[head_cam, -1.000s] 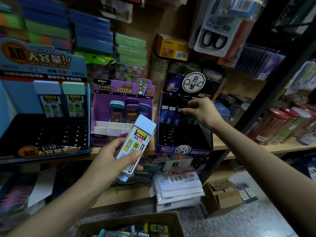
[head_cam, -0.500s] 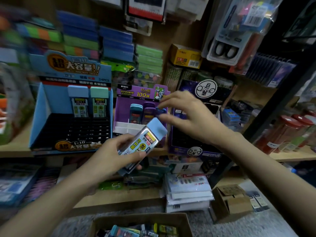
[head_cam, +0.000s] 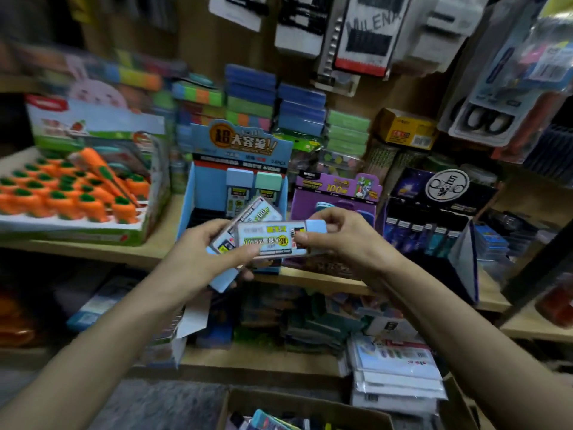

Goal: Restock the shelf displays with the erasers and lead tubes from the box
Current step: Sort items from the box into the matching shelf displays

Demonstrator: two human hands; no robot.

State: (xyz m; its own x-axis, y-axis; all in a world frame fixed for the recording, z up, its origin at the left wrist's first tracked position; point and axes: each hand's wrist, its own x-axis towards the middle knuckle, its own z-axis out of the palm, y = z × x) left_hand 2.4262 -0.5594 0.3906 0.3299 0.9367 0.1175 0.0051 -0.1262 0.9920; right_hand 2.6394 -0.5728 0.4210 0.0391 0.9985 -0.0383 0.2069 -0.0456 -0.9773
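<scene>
Front lead tube [head_cam: 269,240]: clear flat case w/ yellow-green label, lying approx. level, pale blue cap to the R. Held btwn both hands.

R hand [head_cam: 341,243]: thumb and fingertips pinch the cap end, fingers curled over the top edge.

L hand [head_cam: 198,259]: thumb pressed on the front tube's L end. Fingers wrapped under the rear lead tube [head_cam: 263,212], same type. It sits tilted right behind the front one, blue cap sticking out low past my L palm. The two cases overlap and touch.

Just behind the grip: blue display box [head_cam: 207,187] on the shelf board [head_cam: 93,249]. Two tubes stand upright at its back, one blue-capped, one green-capped. Rest of its slots too dark to read.

R of grip, same shelf: purple display box [head_cam: 310,200], a few capped cases inside. Further R, dark display box [head_cam: 412,184] w/ a row of slim tubes.

Well L of grip: tray [head_cam: 77,234] packed w/ orange carrot erasers [head_cam: 71,193].

Below the grip, at floor level: open cardboard box [head_cam: 310,401], mixed stock inside, too blurred to sort.

Whole view motion-blurred; label text not legible.
</scene>
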